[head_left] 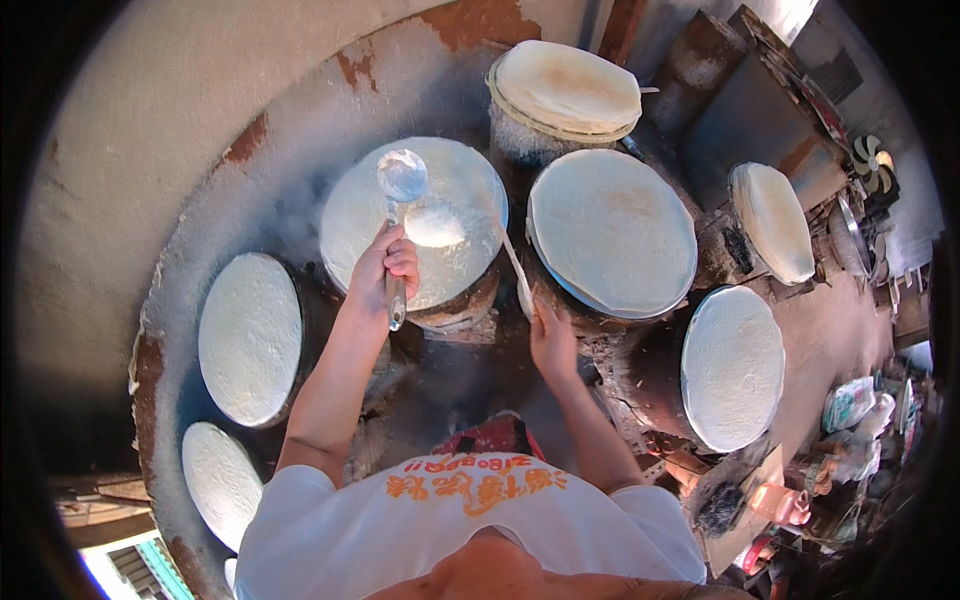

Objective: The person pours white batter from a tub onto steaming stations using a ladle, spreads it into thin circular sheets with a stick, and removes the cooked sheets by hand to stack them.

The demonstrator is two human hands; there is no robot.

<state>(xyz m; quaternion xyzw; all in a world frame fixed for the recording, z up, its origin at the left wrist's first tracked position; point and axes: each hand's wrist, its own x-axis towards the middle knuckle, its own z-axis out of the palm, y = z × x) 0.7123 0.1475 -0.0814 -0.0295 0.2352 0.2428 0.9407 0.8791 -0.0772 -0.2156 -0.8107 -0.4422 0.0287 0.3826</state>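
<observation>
My left hand [385,268] is closed around the handle of a metal ladle [402,177]. The ladle's bowl is over a round griddle [352,215] coated with thin white batter. Beside the bowl, a thicker bright white patch of batter [436,224] shows on the surface. My right hand [552,338] grips a thin, pale stick-like spreader [516,262]. Its far end reaches the right part of the same griddle; whether it touches the batter I cannot tell.
Right of that griddle, another carries a round pale flatbread [612,235]. Stacked flatbreads [568,85] sit on a drum behind, with more rounds [772,222] at right. White-coated griddles [250,340] stand at left and another [733,370] at right. A curved wall [250,200] borders them.
</observation>
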